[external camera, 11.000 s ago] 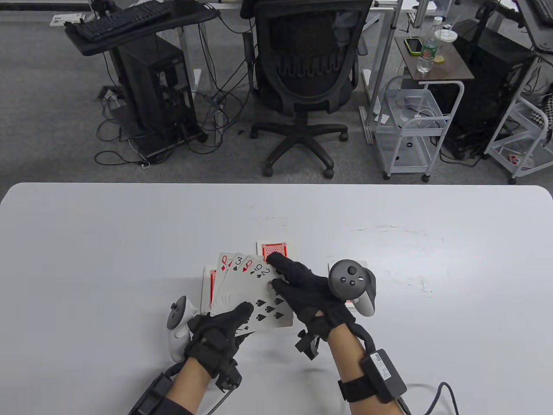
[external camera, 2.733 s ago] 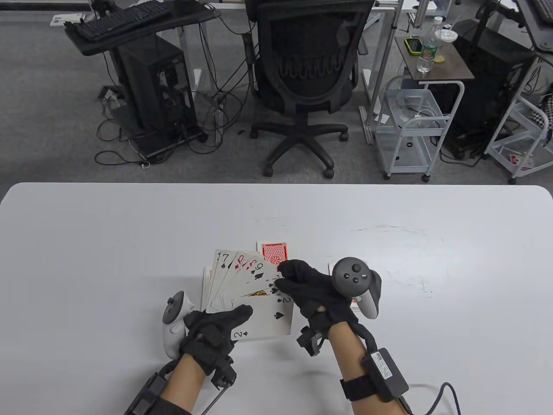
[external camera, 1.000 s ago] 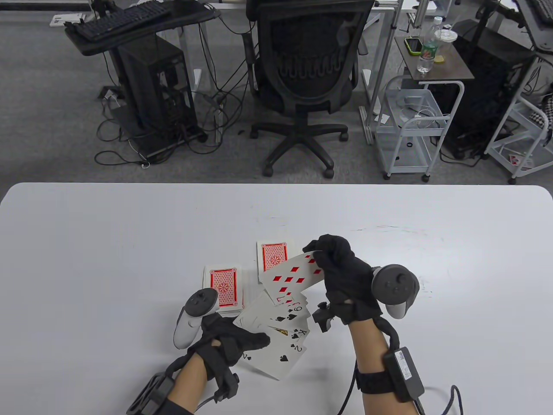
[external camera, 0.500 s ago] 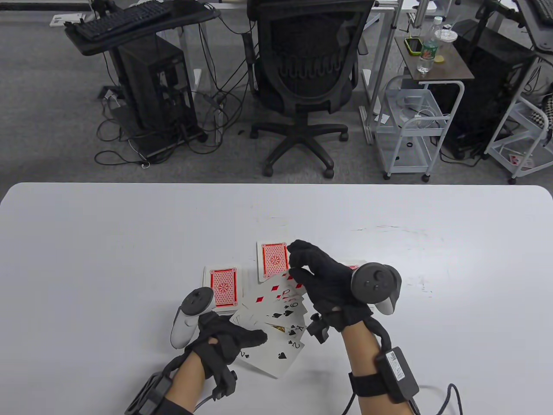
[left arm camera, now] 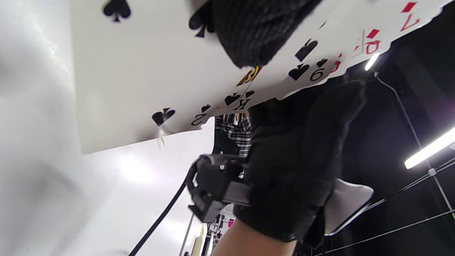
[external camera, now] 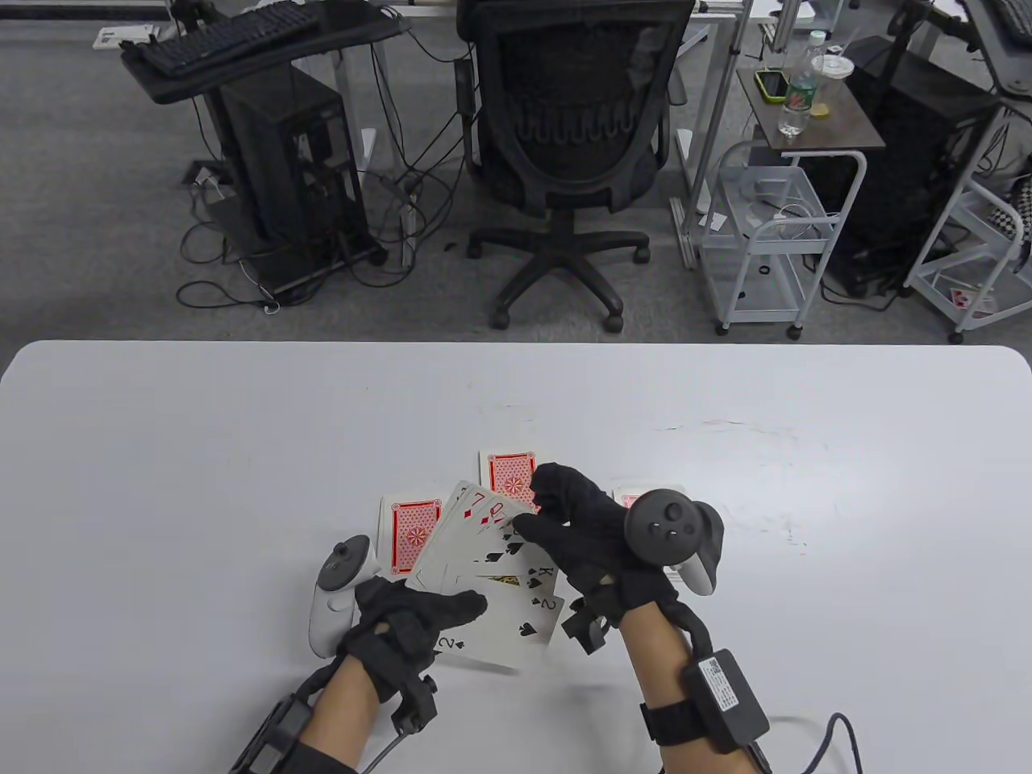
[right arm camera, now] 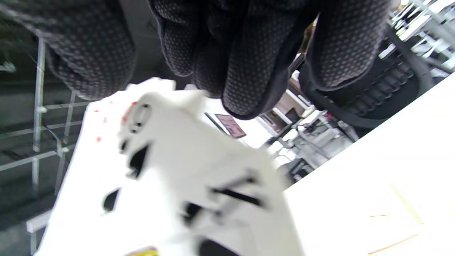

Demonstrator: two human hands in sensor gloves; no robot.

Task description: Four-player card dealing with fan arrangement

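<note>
My left hand (external camera: 447, 614) holds a face-up card fan (external camera: 492, 580) low over the table, thumb on the two of spades. The fan shows a seven of diamonds, a red queen, then the nine, king and two of spades. My right hand (external camera: 542, 509) sits at the fan's upper right edge, thumb on the faces and fingers curled behind, pinching it. In the left wrist view the fan (left arm camera: 142, 71) fills the top, with my left thumb (left arm camera: 249, 32) on it. Blurred cards (right arm camera: 177, 170) lie under my right fingers (right arm camera: 249, 64) in the right wrist view.
Three face-down red-backed piles lie on the white table (external camera: 161, 451): one left of the fan (external camera: 407, 536), one beyond it (external camera: 508, 476), and one at the right (external camera: 633, 498), mostly hidden by my right tracker. An office chair (external camera: 576, 161) stands past the far edge.
One second ago my right hand held the seven of diamonds away from the fan. That card now sits at the fan's left end, and my right hand has dropped to its right edge.
</note>
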